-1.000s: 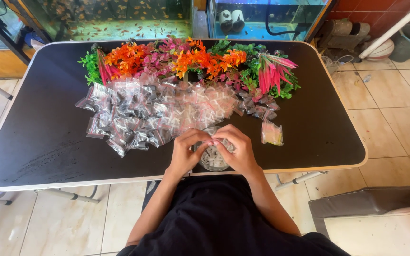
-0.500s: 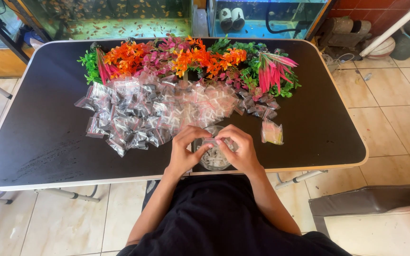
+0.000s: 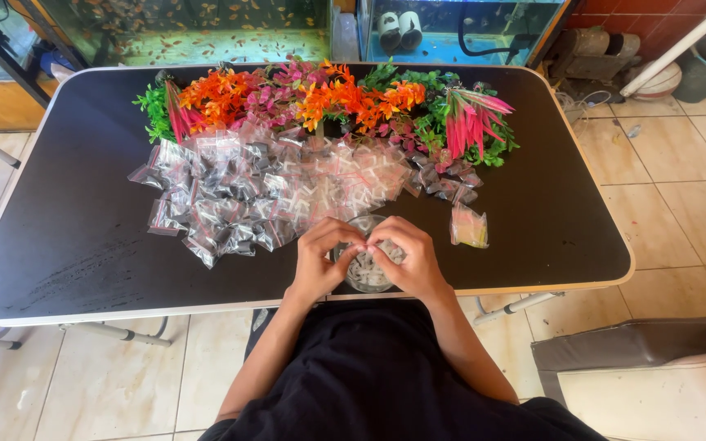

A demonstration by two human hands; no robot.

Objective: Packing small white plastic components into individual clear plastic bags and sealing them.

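Observation:
My left hand (image 3: 323, 260) and my right hand (image 3: 408, 256) meet fingertip to fingertip at the near edge of the black table (image 3: 83, 245). Together they pinch a small clear plastic bag, mostly hidden by the fingers. Right under them sits a clear round bowl (image 3: 367, 276) holding small white pieces. Beyond my hands lies a spread of several small filled clear bags (image 3: 247, 192). One bag with yellowish contents (image 3: 469, 227) lies apart to the right of my right hand.
A row of artificial plants (image 3: 328, 98) in orange, pink, red and green runs along the table's far side. Fish tanks (image 3: 198, 28) stand behind the table. Tiled floor surrounds it, with a grey cushion (image 3: 639, 359) at the lower right.
My fingertips have drawn closer together over the bowl. Nothing else on the table has moved.

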